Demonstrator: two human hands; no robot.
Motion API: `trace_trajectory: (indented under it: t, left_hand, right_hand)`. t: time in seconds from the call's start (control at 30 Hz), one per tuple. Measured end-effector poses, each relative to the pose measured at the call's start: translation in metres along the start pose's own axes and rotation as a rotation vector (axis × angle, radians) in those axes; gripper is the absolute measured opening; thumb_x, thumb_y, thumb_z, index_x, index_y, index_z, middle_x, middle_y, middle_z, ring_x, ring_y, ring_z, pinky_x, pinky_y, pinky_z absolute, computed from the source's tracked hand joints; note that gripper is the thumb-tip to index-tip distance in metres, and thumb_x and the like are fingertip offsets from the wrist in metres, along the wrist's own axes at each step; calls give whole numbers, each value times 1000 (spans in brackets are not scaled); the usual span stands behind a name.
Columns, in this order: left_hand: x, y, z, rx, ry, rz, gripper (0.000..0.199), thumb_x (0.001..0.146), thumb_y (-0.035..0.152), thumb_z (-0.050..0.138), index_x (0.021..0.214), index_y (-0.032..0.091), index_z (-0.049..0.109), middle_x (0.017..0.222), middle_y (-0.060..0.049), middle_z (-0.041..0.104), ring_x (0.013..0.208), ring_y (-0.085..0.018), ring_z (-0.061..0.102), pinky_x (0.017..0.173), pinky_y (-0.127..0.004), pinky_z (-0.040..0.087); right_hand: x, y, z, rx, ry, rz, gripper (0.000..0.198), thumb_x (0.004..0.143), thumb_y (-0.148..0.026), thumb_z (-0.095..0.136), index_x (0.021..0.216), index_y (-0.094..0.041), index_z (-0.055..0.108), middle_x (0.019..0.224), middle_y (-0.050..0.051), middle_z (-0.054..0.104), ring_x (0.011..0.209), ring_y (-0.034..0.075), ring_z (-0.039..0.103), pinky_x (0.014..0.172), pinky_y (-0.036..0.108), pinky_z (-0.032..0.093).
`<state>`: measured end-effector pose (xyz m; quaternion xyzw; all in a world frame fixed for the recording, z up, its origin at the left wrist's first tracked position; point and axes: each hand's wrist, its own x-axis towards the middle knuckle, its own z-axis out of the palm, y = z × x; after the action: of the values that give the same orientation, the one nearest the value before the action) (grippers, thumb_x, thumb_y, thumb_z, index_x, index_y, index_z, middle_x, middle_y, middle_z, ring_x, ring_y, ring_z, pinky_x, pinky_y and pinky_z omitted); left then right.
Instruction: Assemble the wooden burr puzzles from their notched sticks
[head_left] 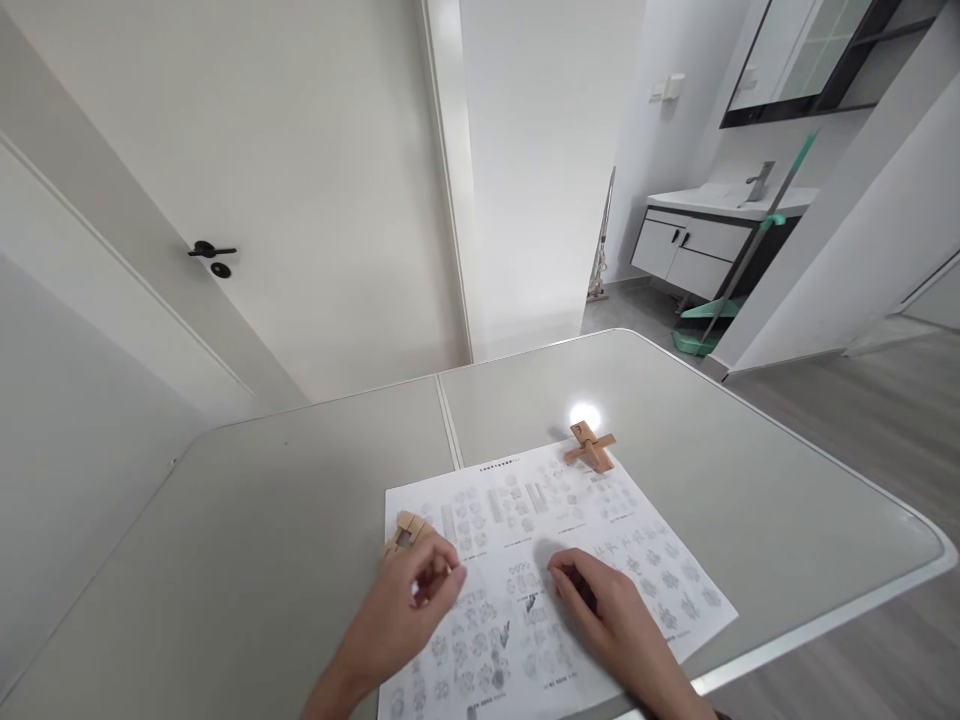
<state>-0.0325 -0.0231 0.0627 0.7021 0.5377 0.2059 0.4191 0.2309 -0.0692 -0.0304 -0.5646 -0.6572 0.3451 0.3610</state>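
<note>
While the left hand (409, 595) and right hand (611, 610) curl half-open, seemingly empty, over the paper (487, 575), the wooden puzzle (411, 523) at its left edge and wooden cross (592, 449) at its far-right corner look light, stiff, best pinched by their sides.

We see a white sheet of paper (487, 578) lying flat and slightly askew, its face printed with rows of small gray diagrams and short lines of dark text, its near edge partly hidden at 6 o'clock. At 1 o'clock from the sheet's middle, by its far corner, we find a reddish-brown wooden cross (591, 447) of interlocked flat pieces, tilted, with a dark mark on one end. At 10 o'clock, on the sheet's edge, we spot a paler wooden block frame (417, 524), fitted around a squarish opening, its nearer side hidden from us.
</note>
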Motion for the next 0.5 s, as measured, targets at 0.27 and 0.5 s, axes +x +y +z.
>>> trace_trajectory:
  t: [0.27,0.5]
  left_hand:
    - [-21,-58,-15,531,531,-171,62,75,61,66,121,21,51,116,-13,61,112,-37,59,90,-53,50]
    - [-21,-66,-5,567,512,-151,65,82,55,62,135,22,43,126,-12,65,125,-39,56,103,-58,45]
  right_hand:
    - [-3,1,1,-13,-19,1,28,104,-45,43,101,-25,63,87,6,71,75,23,65,69,32,48]
    - [-3,0,1,0,-23,2,24,103,-43,45,101,-26,63,88,5,71,75,23,65,68,31,47]
